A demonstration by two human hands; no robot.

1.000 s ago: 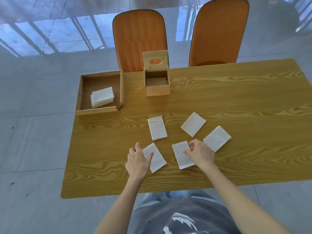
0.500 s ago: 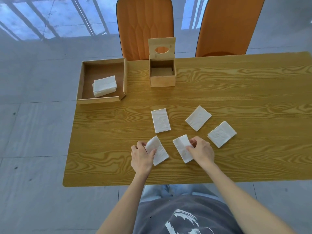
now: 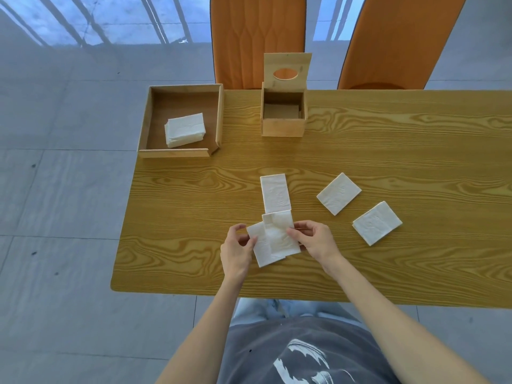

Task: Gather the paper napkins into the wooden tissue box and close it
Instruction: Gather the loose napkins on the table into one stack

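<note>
Two white paper napkins [image 3: 274, 239] overlap above the table's near edge, held between both hands. My left hand [image 3: 237, 249] pinches the lower one by its left edge. My right hand [image 3: 313, 239] grips the upper one from the right. Three more napkins lie flat: one [image 3: 275, 193] just beyond the held pair, one [image 3: 338, 193] to the right, one [image 3: 377, 223] further right. The wooden tissue box [image 3: 282, 126] stands at the far edge, its lid [image 3: 286, 72] with an oval hole tipped up and open.
A shallow wooden tray [image 3: 180, 153] at the table's far left corner holds a stack of napkins [image 3: 185, 130]. Two orange chairs [image 3: 257, 37] stand behind the wooden table [image 3: 388, 151]. Grey tiled floor lies to the left.
Both hands lifted their napkins off the table and brought them together, so the two now overlap. The camera tilted down and closer.
</note>
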